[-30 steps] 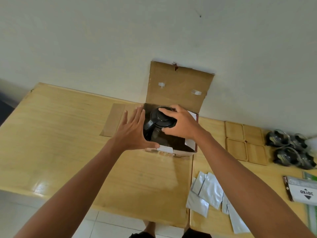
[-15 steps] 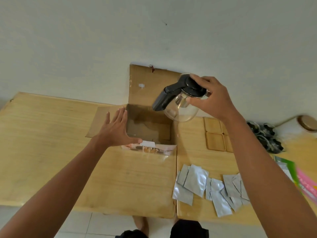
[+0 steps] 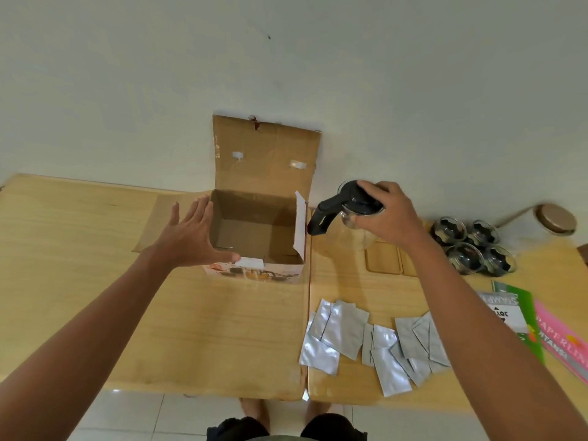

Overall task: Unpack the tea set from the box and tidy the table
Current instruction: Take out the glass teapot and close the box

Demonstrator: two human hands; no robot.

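An open cardboard box (image 3: 254,268) stands at the table's middle, its back flap upright against the wall; its inside looks bare. My left hand (image 3: 191,237) rests flat against the box's left wall, fingers spread, thumb on the front rim. My right hand (image 3: 386,214) grips a glass teapot (image 3: 353,224) by its black lid, to the right of the box and just above the wooden coasters (image 3: 383,261). The teapot's black handle points left toward the box.
Several dark glass cups (image 3: 471,246) cluster at the back right beside a lidded jar (image 3: 555,219) lying on its side. Several silver sachets (image 3: 372,342) lie scattered near the front edge. Green and pink paper packs (image 3: 547,329) sit at the right edge. The wooden table (image 3: 79,249) shows a seam right of the box.
My right hand has lifted the teapot out of the box, carried it right and lowered it toward the coasters. My left hand has stayed at the box's left wall.
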